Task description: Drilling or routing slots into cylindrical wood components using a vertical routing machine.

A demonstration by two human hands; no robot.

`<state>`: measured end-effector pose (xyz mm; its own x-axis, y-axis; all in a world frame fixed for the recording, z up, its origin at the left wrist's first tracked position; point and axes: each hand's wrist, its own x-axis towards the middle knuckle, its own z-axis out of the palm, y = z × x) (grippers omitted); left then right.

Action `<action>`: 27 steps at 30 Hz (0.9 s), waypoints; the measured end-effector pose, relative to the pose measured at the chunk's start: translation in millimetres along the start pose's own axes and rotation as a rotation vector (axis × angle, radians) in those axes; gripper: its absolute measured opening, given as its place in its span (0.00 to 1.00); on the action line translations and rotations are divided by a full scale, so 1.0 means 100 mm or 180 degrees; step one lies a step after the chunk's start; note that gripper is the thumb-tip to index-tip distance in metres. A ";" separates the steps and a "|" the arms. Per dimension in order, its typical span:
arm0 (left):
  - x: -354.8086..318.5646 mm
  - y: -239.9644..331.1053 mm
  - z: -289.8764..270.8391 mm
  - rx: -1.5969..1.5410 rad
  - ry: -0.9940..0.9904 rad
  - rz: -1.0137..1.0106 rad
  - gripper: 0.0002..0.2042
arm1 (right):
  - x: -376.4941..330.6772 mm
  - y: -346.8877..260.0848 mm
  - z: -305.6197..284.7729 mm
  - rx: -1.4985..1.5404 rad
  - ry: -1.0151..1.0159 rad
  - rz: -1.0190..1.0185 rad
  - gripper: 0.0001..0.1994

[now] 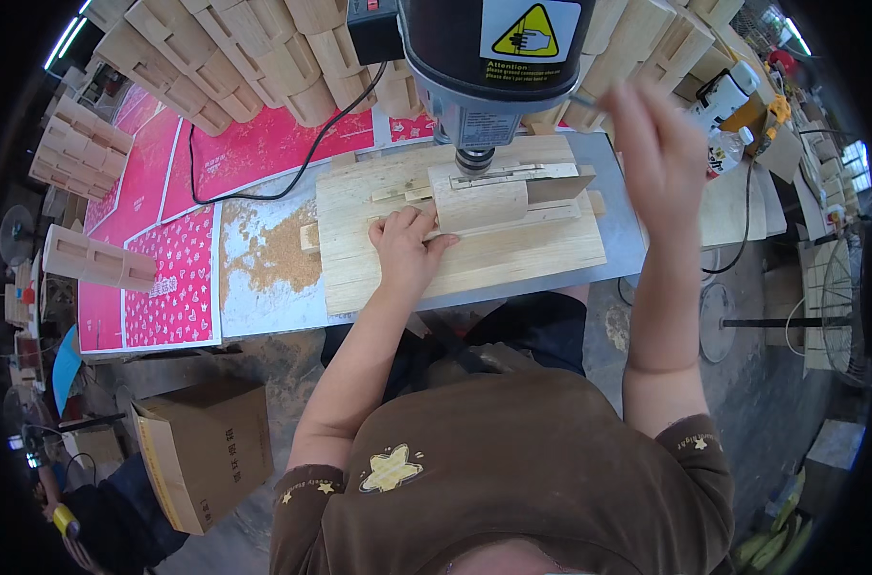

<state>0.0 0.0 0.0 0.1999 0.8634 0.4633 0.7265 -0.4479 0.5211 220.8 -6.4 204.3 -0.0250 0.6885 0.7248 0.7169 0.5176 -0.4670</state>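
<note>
A pale wooden block [479, 203] with a rounded face and a slotted top lies on a wooden jig board [359, 278], under the chuck [474, 160] of a bench drill press [493, 57]. My left hand [407, 247] grips the block's left end, fingers on its side and thumb along its front edge. Thin wooden strips on the board run beside the block, and a flat upright plate [562, 187] adjoins its right end. Raised at the right of the drill head, my right hand [658, 153] is closed round the press's lever, blurred by motion; the grip is partly hidden.
Stacked slotted wooden blocks [254, 57] line the table's back. One more block [100, 259] stands on the pink sheet at left. Sawdust [273, 251] covers metal beside the jig. A black cable [292, 187] crosses the table. Bottles [728, 149] stand at right; a cardboard box [206, 450] sits below.
</note>
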 end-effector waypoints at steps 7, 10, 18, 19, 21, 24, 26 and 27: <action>0.01 0.00 0.00 0.0007 -0.0188 -0.0080 0.23 | -0.90 0.44 0.68 0.0242 0.0495 -0.0222 0.03; 0.01 0.01 0.01 -0.0015 -0.0109 -0.0048 0.22 | -0.87 0.50 0.68 0.0249 0.0564 -0.0438 0.02; -0.01 -0.01 0.00 -0.0031 -0.0103 -0.0124 0.22 | 0.50 0.22 0.16 -0.0107 0.0418 -0.0253 0.09; 0.02 -0.01 0.02 -0.0101 -0.0200 -0.0174 0.23 | 0.77 0.26 0.19 -0.0355 0.0024 0.0231 0.14; 0.05 0.01 0.03 -0.0149 -0.0283 -0.0235 0.23 | 0.95 0.29 0.26 -0.0573 -0.0371 0.0704 0.20; 0.10 0.06 0.02 -0.0347 -0.0324 -0.0429 0.22 | 0.70 0.47 0.38 0.0201 0.0273 -0.0014 0.16; 0.11 0.06 0.00 -0.0497 -0.0131 -0.0362 0.20 | 0.21 0.56 0.37 0.0706 0.0029 0.0515 0.11; 0.13 0.06 -0.01 -0.0485 -0.0115 -0.0377 0.20 | 0.01 0.60 0.35 0.0190 -0.0371 0.0153 0.13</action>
<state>6.3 8.6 9.7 0.1445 0.9186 0.3678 0.6390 -0.3704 0.6741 239.3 43.0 158.9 -0.0750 0.7657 0.6388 0.6765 0.5097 -0.5316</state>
